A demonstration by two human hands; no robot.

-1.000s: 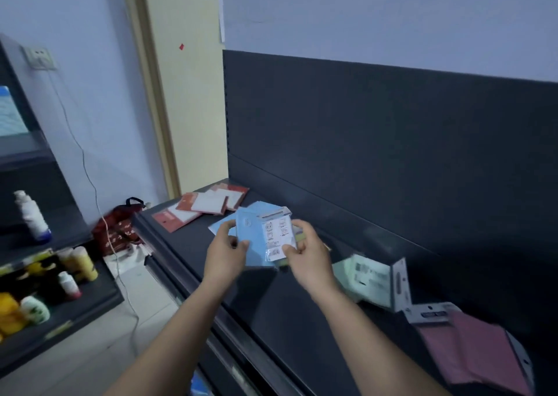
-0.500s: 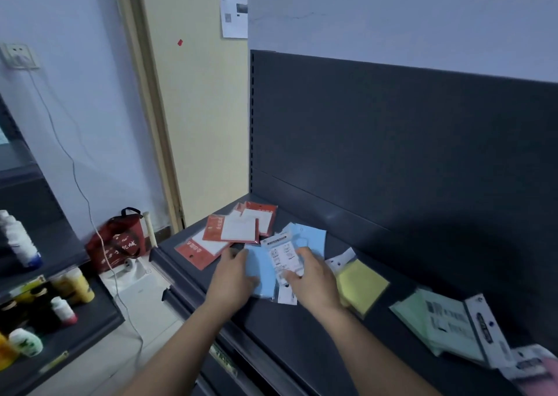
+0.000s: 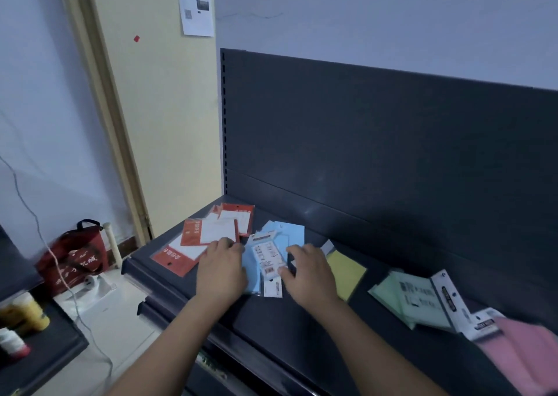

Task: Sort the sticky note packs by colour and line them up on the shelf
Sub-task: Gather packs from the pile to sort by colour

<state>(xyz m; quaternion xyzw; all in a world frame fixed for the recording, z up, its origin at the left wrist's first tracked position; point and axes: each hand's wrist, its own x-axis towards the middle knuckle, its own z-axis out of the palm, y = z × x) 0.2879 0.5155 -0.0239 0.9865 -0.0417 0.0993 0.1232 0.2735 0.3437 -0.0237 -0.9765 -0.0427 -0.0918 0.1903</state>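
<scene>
1. Both hands lie palm down on the blue sticky note packs (image 3: 291, 235). The left hand (image 3: 222, 270) covers the stack's nine o'clock edge with bent fingers. The right hand (image 3: 308, 271) covers its three o'clock edge, with the thumb tip against the side of a white barcode label (image 3: 268, 259). The backs of the hands hide what lies beneath, so I cannot tell whether either hand pinches the packs or only presses on them.
2. The blue packs lie flat on the dark shelf (image 3: 302, 329), loosely fanned, with their corners poking out toward twelve o'clock. The labelled pack is on top.
3. At ten to eleven o'clock from the left hand, the red sticky note packs (image 3: 211, 235) overlap one another near the shelf's left end. The left fingertips reach the edge of the nearest one.
4. At three o'clock, a yellow sticky note pack (image 3: 347, 271) lies flat, with one side tucked under the right hand.
5. Farther out at four o'clock are the stacked green sticky note packs (image 3: 404, 300), then a blurred pink sticky note pack (image 3: 525, 353) at the frame's edge.
6. At twelve o'clock, the shelf's back panel (image 3: 392, 139) stands upright.
7. Off the shelf at nine o'clock, a red bag (image 3: 72, 259) sits on the floor beside a white cable (image 3: 27, 208). Bottles (image 3: 28, 315) stand at eight o'clock, and a paper notice (image 3: 196, 3) hangs high at eleven o'clock.
</scene>
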